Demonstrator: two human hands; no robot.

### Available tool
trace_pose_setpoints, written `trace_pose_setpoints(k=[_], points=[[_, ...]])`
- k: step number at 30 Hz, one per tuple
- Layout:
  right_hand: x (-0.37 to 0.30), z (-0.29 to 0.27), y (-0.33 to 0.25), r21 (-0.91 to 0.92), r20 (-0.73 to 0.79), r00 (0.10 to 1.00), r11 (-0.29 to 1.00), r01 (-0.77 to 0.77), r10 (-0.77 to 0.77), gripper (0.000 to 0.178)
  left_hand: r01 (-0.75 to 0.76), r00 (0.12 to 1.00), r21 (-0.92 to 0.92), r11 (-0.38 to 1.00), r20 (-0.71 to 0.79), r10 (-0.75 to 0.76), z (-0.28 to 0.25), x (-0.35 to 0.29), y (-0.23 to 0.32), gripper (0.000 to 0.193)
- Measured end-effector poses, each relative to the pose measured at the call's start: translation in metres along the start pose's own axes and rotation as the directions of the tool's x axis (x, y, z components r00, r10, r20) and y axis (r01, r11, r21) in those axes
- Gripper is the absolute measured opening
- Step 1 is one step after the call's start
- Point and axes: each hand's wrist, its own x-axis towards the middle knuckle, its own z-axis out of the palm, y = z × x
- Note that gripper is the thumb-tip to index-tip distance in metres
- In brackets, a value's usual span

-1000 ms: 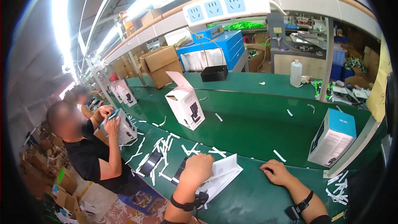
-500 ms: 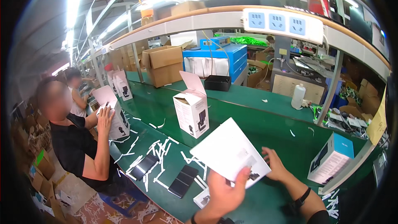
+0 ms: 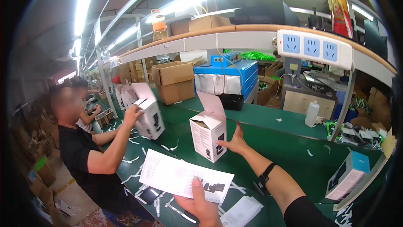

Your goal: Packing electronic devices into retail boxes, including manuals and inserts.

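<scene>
A white booklet (image 3: 172,173) with a picture of a black device on it is held in my left hand (image 3: 197,204), thumb on top and fingers underneath. My right hand (image 3: 236,142) reaches out to a white box (image 3: 205,141) with its top flap raised. The thumb overlaps the box's printed side, and the other fingers are spread beside it. Contact with the box is likely but hard to make out. On the green table, below the booklet, lies a stack of white printed papers (image 3: 242,212).
A co-worker (image 3: 90,143) at left handles another white box (image 3: 150,122). White paper strips (image 3: 133,176) litter the table. A blue-topped box (image 3: 348,176) stands at right, a plastic bottle (image 3: 312,113) farther back. A brown carton (image 3: 173,82) sits behind, beneath a shelf with a power strip (image 3: 315,48).
My right hand has left the booklet's side and reached forward to the open box. My left hand has swung the booklet left and lower. The co-worker's box has moved forward. The view has shifted.
</scene>
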Motion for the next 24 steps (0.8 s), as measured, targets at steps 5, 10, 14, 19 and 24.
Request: trace_pose_setpoints(k=[5, 10, 14, 19, 24], points=[[0.013, 0.037, -0.004, 0.116, -0.016, 1.000, 0.993, 0.003, -0.002, 0.161, -0.016, 0.995, 0.046, 0.999, -0.100, 0.020, 0.005, 0.008, -0.003, 0.046], [0.016, 0.047, -0.012, 0.100, -0.123, 0.992, 0.995, 0.026, -0.013, 0.157, -0.031, 0.999, 0.039, 0.999, 0.041, 0.029, 0.010, 0.003, -0.004, 0.051], [-0.004, 0.023, -0.020, 0.080, -0.089, 0.994, 0.995, -0.052, 0.059, 0.147, -0.039, 0.999, 0.063, 0.997, 0.019, 0.038, 0.011, 0.003, 0.006, 0.053], [-0.078, -0.071, 0.042, 0.250, -0.147, 0.989, 0.968, 0.037, 0.000, 0.146, 0.032, 0.999, 0.045, 0.998, 0.026, -0.033, 0.011, -0.005, -0.003, 0.052], [-0.196, -0.231, 0.077, 0.509, -0.120, 0.988, 0.860, -0.027, 0.102, 0.145, 0.072, 0.911, 0.169, 0.983, 0.389, -0.133, 0.016, -0.032, -0.021, 0.052]])
